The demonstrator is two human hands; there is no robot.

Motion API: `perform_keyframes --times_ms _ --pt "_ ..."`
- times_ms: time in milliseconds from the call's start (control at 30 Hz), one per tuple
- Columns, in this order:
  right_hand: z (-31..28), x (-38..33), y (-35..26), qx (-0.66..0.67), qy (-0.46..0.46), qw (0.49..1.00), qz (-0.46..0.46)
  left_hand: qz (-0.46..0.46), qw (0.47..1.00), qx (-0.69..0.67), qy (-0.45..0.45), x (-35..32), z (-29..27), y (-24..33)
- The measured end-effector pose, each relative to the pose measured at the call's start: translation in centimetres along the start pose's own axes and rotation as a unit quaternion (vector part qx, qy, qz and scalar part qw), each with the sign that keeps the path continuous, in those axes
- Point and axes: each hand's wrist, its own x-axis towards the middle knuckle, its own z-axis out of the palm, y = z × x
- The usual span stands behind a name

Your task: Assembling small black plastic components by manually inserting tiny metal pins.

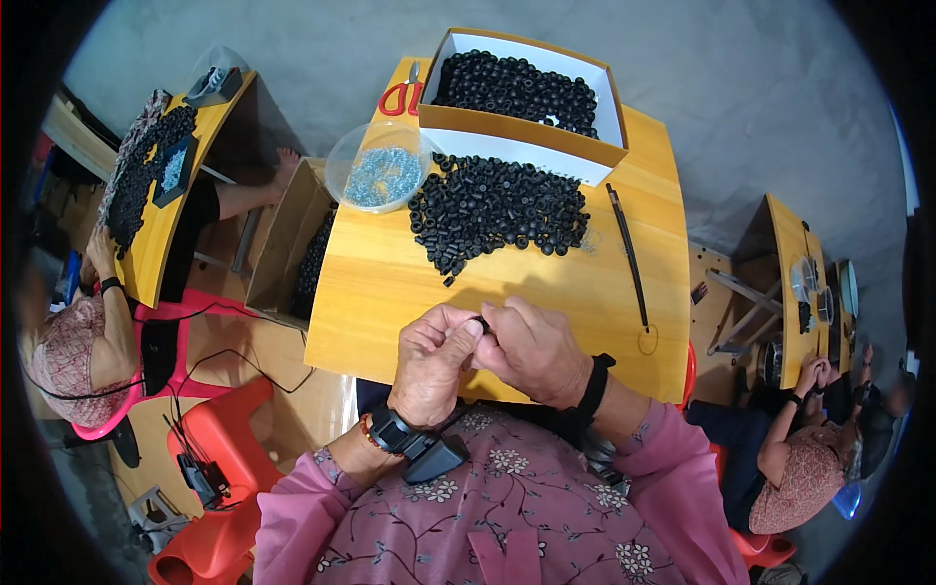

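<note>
Over the near edge of the table, my left hand (pixel 427 363) is closed, pinching a small black piece (pixel 482 323) between thumb and finger. My right hand (pixel 538 353) is closed against the same piece from the other side. Its fingertips are partly hidden, and most of the piece is covered. Beyond my hands lies a loose pile of small black parts (pixel 497 205), some ring-shaped, some like short cylinders. Left of the pile stands a clear round plastic tub (pixel 339 175) holding small see-through bluish pieces (pixel 382 177).
A shallow cardboard box (pixel 526 127) with more black parts stands at the table's back, beside red-handled scissors (pixel 400 96). A thin black rod (pixel 629 255) with a wire loop lies right. On the floor left is an open carton (pixel 276 244). Other people work at side tables.
</note>
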Motion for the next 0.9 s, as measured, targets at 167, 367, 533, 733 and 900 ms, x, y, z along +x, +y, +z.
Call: perform_keyframes --times_ms 167,367,533,733,900 --pt "-0.6 0.8 -0.1 0.016 -0.063 0.998 0.013 0.009 1.000 -0.002 0.014 -0.1 0.5 0.9" --pt "-3.0 2.5 0.3 0.145 -0.137 0.980 0.027 -0.075 0.989 -0.074 -0.100 1.4 -1.5 2.8" --pt "-3.1 2.2 0.1 0.130 -0.143 0.981 0.025 -0.076 0.991 0.020 -0.106 1.3 -1.8 2.6" --pt "-2.6 1.8 -0.1 0.075 -0.098 0.992 0.039 0.041 0.998 0.041 -0.021 0.7 0.9 1.3" --pt "-2.4 1.6 0.1 0.108 -0.086 0.989 0.054 0.066 0.996 0.054 -0.026 0.8 0.9 1.2"
